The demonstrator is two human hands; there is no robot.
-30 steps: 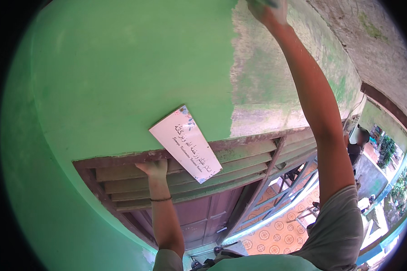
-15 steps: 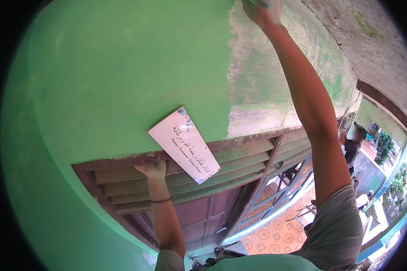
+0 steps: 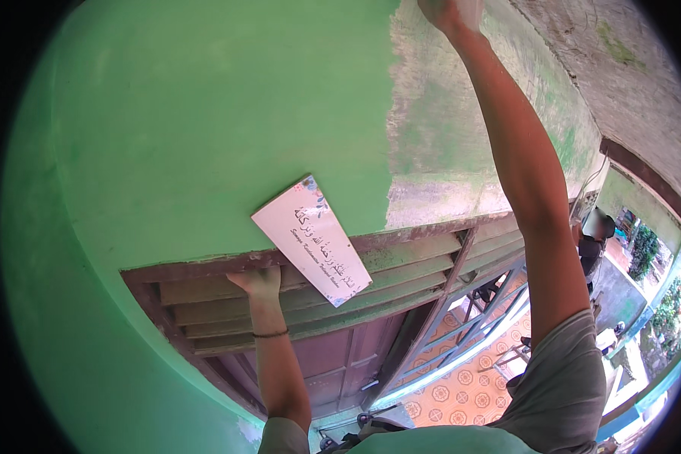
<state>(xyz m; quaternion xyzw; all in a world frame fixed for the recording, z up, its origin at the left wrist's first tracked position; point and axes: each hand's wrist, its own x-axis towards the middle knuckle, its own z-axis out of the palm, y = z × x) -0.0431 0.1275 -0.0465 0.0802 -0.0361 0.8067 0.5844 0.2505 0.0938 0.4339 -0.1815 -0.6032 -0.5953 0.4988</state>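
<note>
My right arm reaches far up to the upper right, and my right hand (image 3: 455, 17) is cut off by the top edge, so its fingers are hidden. It is close to the worn, whitish patch (image 3: 439, 113) of the wall, beside the smooth green paint (image 3: 227, 98). Lower down, my left hand (image 3: 261, 281) grips the brown wooden vent frame (image 3: 204, 270) from below, its thumb pointing left and its fingertips out of sight. Right of that hand, a white sign board (image 3: 310, 234) with floral corners hangs tilted over the frame and slats.
Wooden louvre slats (image 3: 227, 314) run below the frame, above a brown door (image 3: 348, 363). A rough ceiling (image 3: 628, 68) slopes at the upper right. Beyond the windows lies an orange patterned floor (image 3: 461, 393). Another person (image 3: 594, 242) stands at the far right.
My right hand has moved slightly up and right, farther out of view. The blurred greyish thing at it earlier no longer shows. My left hand keeps its place on the frame.
</note>
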